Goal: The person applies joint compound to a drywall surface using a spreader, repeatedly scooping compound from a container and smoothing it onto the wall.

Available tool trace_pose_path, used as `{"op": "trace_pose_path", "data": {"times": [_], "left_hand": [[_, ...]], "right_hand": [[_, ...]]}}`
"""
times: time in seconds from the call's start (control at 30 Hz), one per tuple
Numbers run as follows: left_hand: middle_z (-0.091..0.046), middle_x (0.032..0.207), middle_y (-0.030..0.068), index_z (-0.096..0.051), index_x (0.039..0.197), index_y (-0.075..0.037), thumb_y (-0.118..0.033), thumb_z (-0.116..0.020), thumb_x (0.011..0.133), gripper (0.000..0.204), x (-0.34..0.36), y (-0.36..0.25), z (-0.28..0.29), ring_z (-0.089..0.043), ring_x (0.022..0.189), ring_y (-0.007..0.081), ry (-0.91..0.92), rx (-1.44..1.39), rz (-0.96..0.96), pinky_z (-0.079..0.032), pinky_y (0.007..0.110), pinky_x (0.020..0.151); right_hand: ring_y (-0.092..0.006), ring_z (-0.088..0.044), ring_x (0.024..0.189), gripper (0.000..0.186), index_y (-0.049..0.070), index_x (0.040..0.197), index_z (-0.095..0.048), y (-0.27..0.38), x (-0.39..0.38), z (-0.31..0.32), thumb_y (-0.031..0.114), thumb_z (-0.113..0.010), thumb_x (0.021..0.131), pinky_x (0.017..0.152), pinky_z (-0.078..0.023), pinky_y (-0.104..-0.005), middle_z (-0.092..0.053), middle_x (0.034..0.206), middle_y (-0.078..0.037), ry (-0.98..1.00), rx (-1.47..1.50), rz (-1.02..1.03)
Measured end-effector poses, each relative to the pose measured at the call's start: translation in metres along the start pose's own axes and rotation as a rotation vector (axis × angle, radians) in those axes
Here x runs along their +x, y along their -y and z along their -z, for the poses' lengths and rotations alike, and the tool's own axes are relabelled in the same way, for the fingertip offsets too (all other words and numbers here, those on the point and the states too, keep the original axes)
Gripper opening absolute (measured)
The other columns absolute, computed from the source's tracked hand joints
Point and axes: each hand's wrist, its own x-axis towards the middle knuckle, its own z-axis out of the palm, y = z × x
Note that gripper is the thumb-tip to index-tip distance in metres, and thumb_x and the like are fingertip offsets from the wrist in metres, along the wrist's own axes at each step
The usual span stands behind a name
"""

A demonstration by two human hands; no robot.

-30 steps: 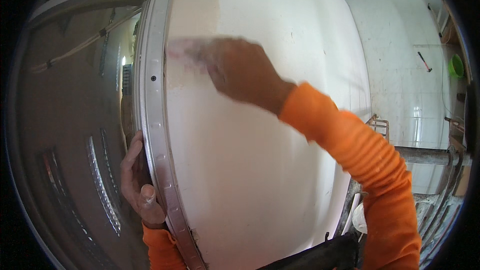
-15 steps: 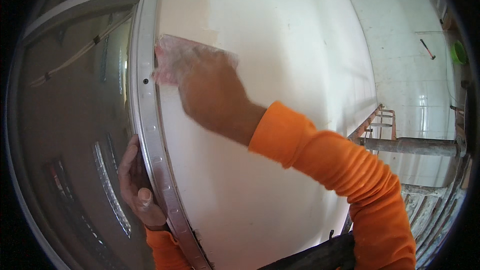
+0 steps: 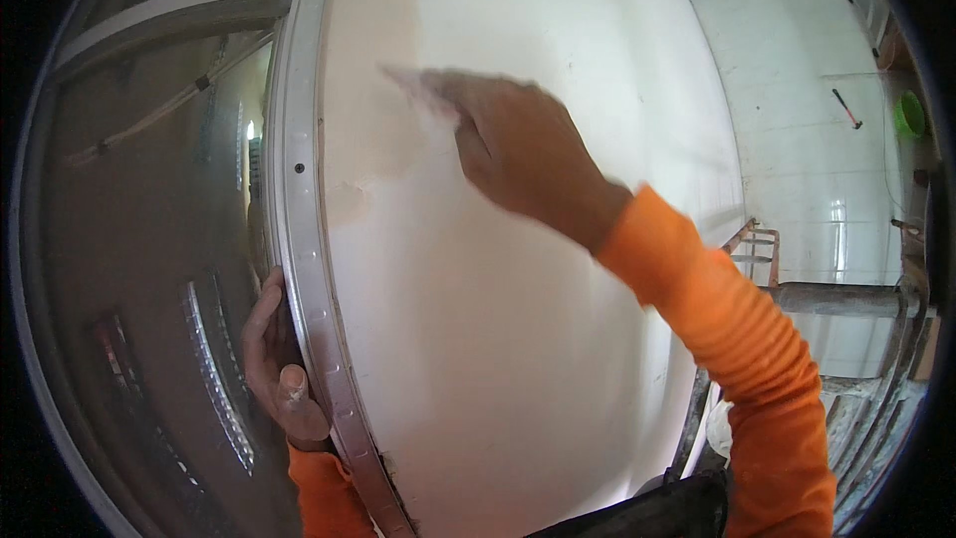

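My right hand (image 3: 518,149), below an orange sleeve, grips a thin pinkish spreading blade (image 3: 418,88), blurred and seen nearly edge-on, over the white wall panel (image 3: 518,329). A beige smooth patch (image 3: 368,30) runs down that panel along its left side, with a smaller smear below it. At the lower left, my left hand (image 3: 284,364) has its fingers curled round the edge of a silver metal frame (image 3: 322,339), its thumb dusted pale. A dark glass pane (image 3: 139,229) lies left of the frame and shows reflections.
On the right are a white tiled surface (image 3: 797,189), a red-and-black hammer (image 3: 846,108), a green bowl (image 3: 908,115), rusty metal bars (image 3: 767,249) and a grimy horizontal pipe (image 3: 827,299). A dark object (image 3: 637,508) crosses the bottom edge.
My right hand swung left with the blade flat toward the frame half a second ago, and is now back up and right, the blade more edge-on. My left hand stays on the frame.
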Motion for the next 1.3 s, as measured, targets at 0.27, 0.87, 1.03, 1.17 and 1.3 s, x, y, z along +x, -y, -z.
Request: {"op": "trace_pose_path", "data": {"times": [0.27, 0.87, 1.03, 1.17, 1.3], "left_hand": [[-0.05, 0.147, 0.0293, -0.047, 0.142, 0.01, -0.076, -0.067, 0.081, 0.107, 0.002, 0.003, 0.002, -0.049, 0.138, 0.0381, -0.03, 0.062, 0.03, -0.034, 0.05, 0.12], [-0.049, 0.146, 0.0308, -0.049, 0.14, 0.009, -0.079, -0.066, 0.079, 0.109, 0.005, 0.013, -0.007, -0.047, 0.14, 0.0402, -0.037, 0.031, 0.008, -0.033, 0.052, 0.12], [-0.048, 0.147, 0.0311, -0.049, 0.14, 0.008, -0.075, -0.068, 0.081, 0.103, 0.001, 0.009, -0.001, -0.047, 0.14, 0.0404, -0.053, 0.029, -0.002, -0.036, 0.053, 0.119], [-0.048, 0.148, 0.031, -0.048, 0.141, 0.007, -0.073, -0.069, 0.082, 0.102, 0.0, 0.008, -0.001, -0.047, 0.139, 0.0406, -0.061, -0.003, -0.003, -0.035, 0.053, 0.119], [-0.051, 0.146, 0.0268, -0.05, 0.141, 0.006, -0.079, -0.062, 0.081, 0.104, -0.002, 0.009, 0.0, -0.05, 0.136, 0.0376, -0.044, 0.041, 0.024, -0.037, 0.051, 0.117]], "right_hand": [[-0.033, -0.07, 0.1, 0.037, 0.015, 0.132, -0.066, 0.001, -0.001, -0.061, 0.015, -0.053, 0.097, 0.092, -0.053, -0.0452, -0.073, 0.114, -0.015, 0.062, 0.07, 0.159], [-0.0342, -0.069, 0.096, 0.034, 0.005, 0.114, -0.068, -0.065, 0.073, -0.108, 0.003, -0.053, 0.084, 0.085, -0.054, -0.0459, -0.072, 0.105, -0.015, -0.147, -0.154, 0.172], [-0.0345, -0.07, 0.089, 0.035, 0.006, 0.107, -0.076, -0.011, 0.003, -0.076, 0.003, -0.053, 0.08, 0.087, -0.055, -0.0448, -0.075, 0.106, -0.015, -0.154, 0.167, 0.377], [-0.0294, -0.072, 0.094, 0.041, 0.016, 0.115, -0.075, 0.002, -0.004, -0.021, 0.005, -0.051, 0.084, 0.086, -0.057, -0.0455, -0.075, 0.112, -0.009, 0.165, 0.011, 0.222], [-0.0356, -0.071, 0.097, 0.043, 0.013, 0.122, -0.073, -0.051, 0.095, -0.03, 0.011, -0.048, 0.088, 0.09, -0.057, -0.0458, -0.074, 0.111, -0.017, -0.044, -0.059, -0.093]]}}
